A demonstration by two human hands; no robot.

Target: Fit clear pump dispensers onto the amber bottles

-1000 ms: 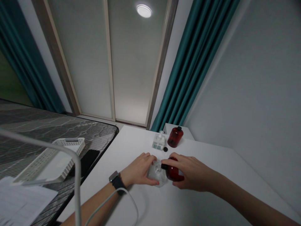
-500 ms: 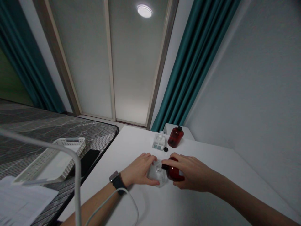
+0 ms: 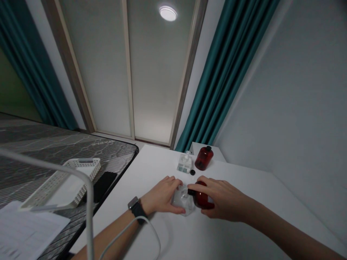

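My left hand (image 3: pixel 166 195) is curled around the side of a clear square glass bottle (image 3: pixel 185 203) that stands on the white table. In my right hand (image 3: pixel 221 198) a dark red-brown bottle (image 3: pixel 200 196) lies tipped on its side, its black neck (image 3: pixel 191 192) pointing left over the clear bottle's mouth. Whether any liquid is flowing is too small to make out. Beyond the hands stand a second clear glass bottle (image 3: pixel 184 164) and another red-brown bottle (image 3: pixel 204 158) with a black top. A small black cap (image 3: pixel 192 172) rests near them.
A white table (image 3: pixel 151 166) spreads under the hands. To the left, a bed-like surface with dark striped cover (image 3: pixel 119 155) carries a white basket (image 3: pixel 81 180), a black flat object (image 3: pixel 105 184) and paper sheets (image 3: pixel 32 231). A white cable (image 3: pixel 155 231) loops by my left wrist.
The whole view has shifted slightly, so everything sits a little farther right. Both hands keep their hold, and the tipped bottle stays over the clear one.
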